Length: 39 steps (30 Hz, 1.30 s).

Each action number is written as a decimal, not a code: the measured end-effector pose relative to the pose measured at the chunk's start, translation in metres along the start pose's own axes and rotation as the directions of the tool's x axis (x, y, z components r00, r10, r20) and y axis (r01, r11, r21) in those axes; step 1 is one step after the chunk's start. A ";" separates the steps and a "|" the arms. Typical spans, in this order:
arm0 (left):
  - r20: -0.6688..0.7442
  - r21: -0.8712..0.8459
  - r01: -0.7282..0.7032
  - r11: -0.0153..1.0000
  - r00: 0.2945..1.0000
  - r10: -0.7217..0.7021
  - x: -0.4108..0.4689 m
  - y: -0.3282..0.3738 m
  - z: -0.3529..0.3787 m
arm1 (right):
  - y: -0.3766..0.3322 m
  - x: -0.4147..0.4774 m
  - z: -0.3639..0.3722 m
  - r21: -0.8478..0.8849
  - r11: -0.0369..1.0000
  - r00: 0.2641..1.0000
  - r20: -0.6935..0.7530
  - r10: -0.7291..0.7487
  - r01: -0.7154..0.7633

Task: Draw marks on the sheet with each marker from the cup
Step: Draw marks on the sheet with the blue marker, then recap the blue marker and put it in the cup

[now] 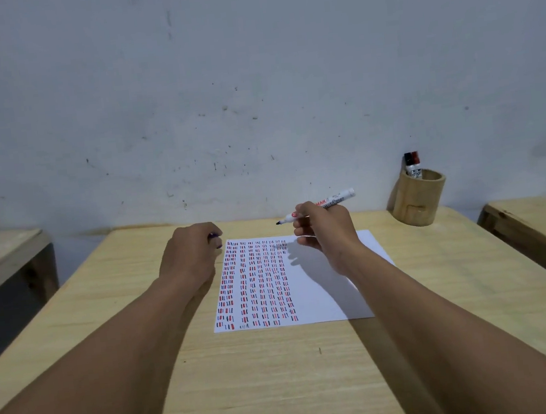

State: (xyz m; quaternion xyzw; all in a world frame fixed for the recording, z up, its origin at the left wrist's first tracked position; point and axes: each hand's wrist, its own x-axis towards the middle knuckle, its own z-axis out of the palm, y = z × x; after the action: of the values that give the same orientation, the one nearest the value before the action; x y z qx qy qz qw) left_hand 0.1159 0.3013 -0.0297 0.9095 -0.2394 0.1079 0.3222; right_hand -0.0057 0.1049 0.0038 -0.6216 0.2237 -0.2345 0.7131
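Note:
A white sheet (pixel 336 277) lies on the wooden table (pixel 282 374), its left half filled with columns of short red, black and blue marks. My right hand (pixel 324 231) holds an uncapped white marker (pixel 335 200) above the sheet's far edge, dark tip pointing left. My left hand (pixel 190 252) rests as a fist at the sheet's top-left corner, closed on a small purple cap (pixel 213 236). A bamboo cup (pixel 419 198) stands at the far right with a black-capped and a red-capped marker (pixel 412 165) in it.
A scuffed white wall rises right behind the table. A wooden bench (pixel 4 255) stands to the left and another wooden surface (pixel 542 222) to the right. The sheet's right half is blank.

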 end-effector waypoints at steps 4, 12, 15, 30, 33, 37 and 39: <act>-0.052 -0.278 0.068 0.958 0.995 -0.086 -0.003 0.033 -0.011 | -0.008 -0.009 -0.002 0.064 0.998 1.000 0.024 0.017 -0.019; 0.068 -0.663 0.147 0.734 0.988 -0.136 -0.008 0.091 -0.023 | -0.036 -0.028 -0.008 0.239 0.971 0.999 0.037 -0.012 0.002; 0.131 -0.715 0.195 0.671 0.981 -0.146 -0.012 0.109 -0.027 | -0.044 -0.033 -0.013 0.282 0.959 0.999 0.036 -0.015 0.004; 0.214 -0.770 0.216 0.601 0.974 -0.075 -0.024 0.151 -0.039 | -0.058 -0.048 -0.026 0.394 0.916 0.997 0.052 0.060 -0.075; 0.170 -0.746 0.162 0.646 0.984 -0.050 -0.027 0.151 -0.037 | -0.059 -0.047 -0.024 0.431 0.895 0.992 0.001 0.123 -0.111; 0.088 -0.696 0.080 0.713 0.996 -0.025 -0.029 0.155 -0.033 | -0.058 -0.046 -0.016 0.425 0.904 0.980 -0.148 0.130 -0.056; 0.059 -0.669 0.058 0.741 0.998 -0.025 -0.028 0.158 -0.031 | -0.057 -0.045 -0.019 0.386 0.922 0.984 -0.171 0.055 0.015</act>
State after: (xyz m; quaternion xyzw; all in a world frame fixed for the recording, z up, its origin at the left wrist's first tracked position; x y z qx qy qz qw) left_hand 0.0105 0.2246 0.0685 0.7403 -0.2491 -0.0134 0.6243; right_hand -0.0557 0.1111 0.0596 -0.4431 0.2426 -0.3214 0.8009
